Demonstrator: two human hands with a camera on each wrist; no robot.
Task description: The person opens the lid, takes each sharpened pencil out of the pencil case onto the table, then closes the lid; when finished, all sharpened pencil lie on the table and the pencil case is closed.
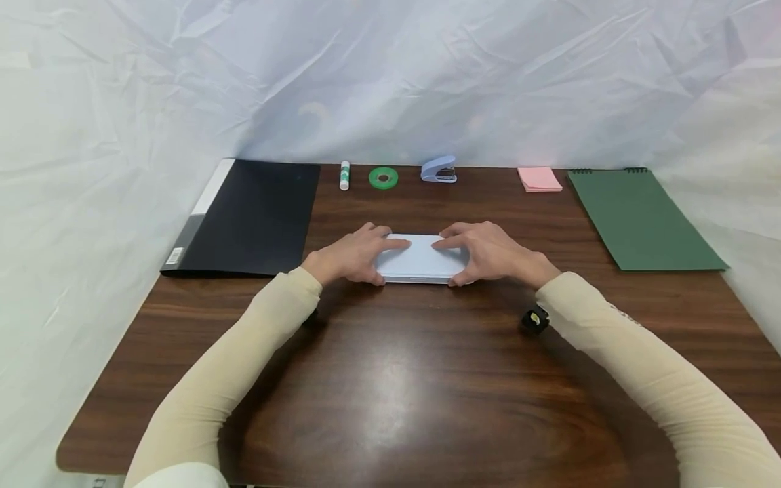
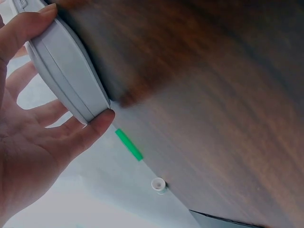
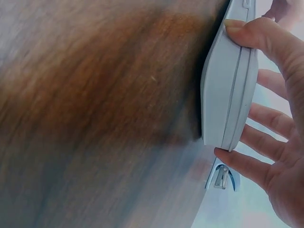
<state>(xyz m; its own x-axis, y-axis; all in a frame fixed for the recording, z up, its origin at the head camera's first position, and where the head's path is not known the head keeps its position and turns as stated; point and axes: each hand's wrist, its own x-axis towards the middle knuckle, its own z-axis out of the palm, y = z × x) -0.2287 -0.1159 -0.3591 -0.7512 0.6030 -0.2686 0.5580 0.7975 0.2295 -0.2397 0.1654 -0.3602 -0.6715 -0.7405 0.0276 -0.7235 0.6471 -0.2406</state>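
Pale case, between fingers, probably on table

No word, brand or number can be read. The clearest sign is a barcode on a small white label, set on the spine of the black folder at the near end; its bars show as fine dark lines, and any figures are too small to make out. The white stick at the back of the table wears a green band with pale marks that do not resolve into letters. Along the outer edge of the right sleeve runs a short row of dark marks, perhaps lettering, seen too obliquely to be sure. The black device at the right wrist bears a yellowish mark, equally illegible.
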